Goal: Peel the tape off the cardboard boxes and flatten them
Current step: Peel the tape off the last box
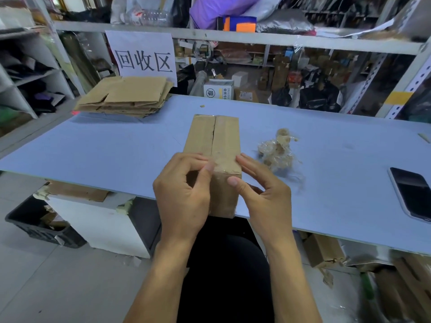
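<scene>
Both hands work at the near end of a small cardboard box [213, 141] that lies lengthwise on the blue table [116, 150], its near end past the table's front edge, probably so the fingers can reach round it. Left hand [184, 190] curls round the box's near left corner, thumb tip pressed on the top edge where clear tape [221, 170] crosses the seam, seemingly picking at the tape's end. Right hand [261, 185] steadies the opposite side, fingers along the top right edge and thumb on the end face. Just right of the box lies a crumpled wad of peeled tape [278, 151], and a phone [411, 194] rests further right. Beyond, at the table's far left, sits a stack of flattened boxes [126, 96] under a paper sign [143, 55], evidently the collection spot.
</scene>
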Motion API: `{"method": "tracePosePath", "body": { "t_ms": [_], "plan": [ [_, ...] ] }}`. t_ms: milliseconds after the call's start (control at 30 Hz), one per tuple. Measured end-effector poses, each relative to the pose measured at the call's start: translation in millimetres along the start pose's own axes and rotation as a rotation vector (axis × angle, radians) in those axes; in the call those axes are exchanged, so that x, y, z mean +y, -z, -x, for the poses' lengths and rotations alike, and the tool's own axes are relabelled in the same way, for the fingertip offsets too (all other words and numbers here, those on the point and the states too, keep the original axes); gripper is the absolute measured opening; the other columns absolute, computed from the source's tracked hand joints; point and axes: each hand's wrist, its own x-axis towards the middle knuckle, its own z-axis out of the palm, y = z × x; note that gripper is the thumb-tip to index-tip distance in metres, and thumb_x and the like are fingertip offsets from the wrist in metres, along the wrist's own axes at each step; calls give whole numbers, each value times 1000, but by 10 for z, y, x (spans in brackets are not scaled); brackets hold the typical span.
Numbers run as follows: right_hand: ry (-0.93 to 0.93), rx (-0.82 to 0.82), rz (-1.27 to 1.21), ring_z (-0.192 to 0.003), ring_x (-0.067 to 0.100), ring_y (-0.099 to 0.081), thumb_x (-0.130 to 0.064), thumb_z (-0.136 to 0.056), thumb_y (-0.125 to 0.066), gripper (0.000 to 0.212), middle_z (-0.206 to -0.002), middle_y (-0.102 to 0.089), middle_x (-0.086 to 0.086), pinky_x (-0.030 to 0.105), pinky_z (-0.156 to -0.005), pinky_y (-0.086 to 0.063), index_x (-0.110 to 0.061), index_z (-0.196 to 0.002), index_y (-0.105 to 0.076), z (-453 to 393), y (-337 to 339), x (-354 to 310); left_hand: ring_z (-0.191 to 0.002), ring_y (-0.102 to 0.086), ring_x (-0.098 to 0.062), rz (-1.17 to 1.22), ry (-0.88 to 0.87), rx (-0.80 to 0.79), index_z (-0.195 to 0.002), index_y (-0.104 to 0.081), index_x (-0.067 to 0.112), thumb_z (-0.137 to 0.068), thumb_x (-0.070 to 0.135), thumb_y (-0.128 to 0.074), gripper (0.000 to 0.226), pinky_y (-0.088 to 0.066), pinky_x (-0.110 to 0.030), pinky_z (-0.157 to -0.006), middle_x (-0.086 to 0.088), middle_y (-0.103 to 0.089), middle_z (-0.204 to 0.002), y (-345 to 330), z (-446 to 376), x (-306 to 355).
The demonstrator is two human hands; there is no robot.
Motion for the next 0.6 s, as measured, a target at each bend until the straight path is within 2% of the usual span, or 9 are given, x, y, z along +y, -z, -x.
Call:
{"method": "tracePosePath", "body": {
  "t_ms": [133, 267, 433, 500, 600],
  "plan": [
    [-1, 11, 4, -122, -1, -59, -12, -83, -81, 39, -126, -69, -11, 12, -84, -53, -26, -118, -74, 5, -6, 10, -89, -67, -5, 97, 144, 18, -70, -65, 22, -89, 8, -72, 25, -50, -24, -74, 11, -69, -85, 60, -48, 1],
    [12, 0, 7, -123, -2, -59, -12, -84, -81, 39, -127, -69, -13, 13, -87, -53, -25, -120, -74, 16, -45, 17, -87, -65, 2, 141, 201, 21, -73, -67, 9, -90, 2, -70, 19, -45, -9, -76, 1, -69, -85, 109, -54, 0],
    [1, 2, 7, -121, -2, -59, -13, -85, -80, 37, -126, -69, -12, 8, -83, -50, -26, -119, -74, 23, -43, 6, -79, -65, 1, 169, 255, -31, -72, -69, 2, -88, 3, -72, 17, -44, -7, -74, -3, -71, -82, 157, -92, 18],
    [32, -6, 41, -122, -1, -59, -14, -87, -78, 35, -126, -68, -12, 11, -84, -52, -27, -119, -73, 27, -30, 4, -78, -66, -2, 171, 266, -71, -67, -67, 6, -86, 4, -73, 20, -44, -7, -74, 0, -72, -79, 178, -117, 28],
    [121, 2, 113, -124, 0, -56, -10, -90, -75, 28, -128, -65, -13, 24, -93, -55, -27, -112, -76, 32, -87, 9, -82, -68, -5, 170, 278, -94, -69, -67, 8, -86, 7, -75, 19, -46, -10, -76, 4, -73, -78, 213, -138, 19]
  ]
}}
